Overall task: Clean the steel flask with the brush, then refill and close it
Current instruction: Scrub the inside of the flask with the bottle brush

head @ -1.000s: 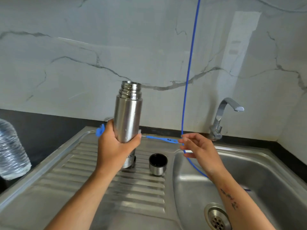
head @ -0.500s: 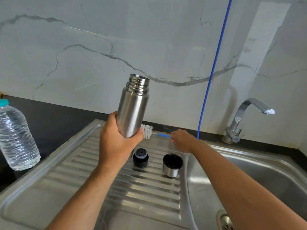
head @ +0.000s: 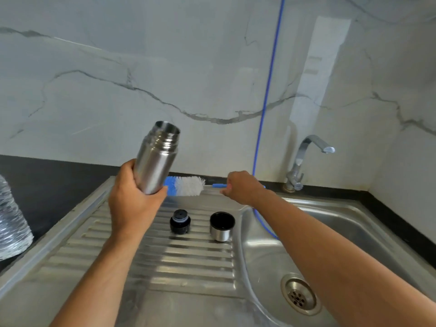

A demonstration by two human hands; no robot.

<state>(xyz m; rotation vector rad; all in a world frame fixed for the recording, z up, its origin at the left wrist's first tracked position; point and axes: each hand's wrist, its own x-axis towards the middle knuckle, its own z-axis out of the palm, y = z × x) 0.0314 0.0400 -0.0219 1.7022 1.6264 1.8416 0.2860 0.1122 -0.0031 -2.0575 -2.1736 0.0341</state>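
Far left, plastic water bottle (head: 13, 220) on the dark table (head: 59, 182), well apart from either hand. Left hand (head: 132, 204), fingers curled tight round the lower body of the steel flask (head: 157, 161), open mouth tilted up and to the right. Beyond those fingers, brush (head: 188, 185) lying along the back rim of the sink (head: 354, 223), bristles just beside the flask. Nearer, black stopper (head: 179, 221) and steel cup (head: 221, 226) upright on the drainboard. Right hand (head: 243, 186), fingers closed on the brush's blue handle.
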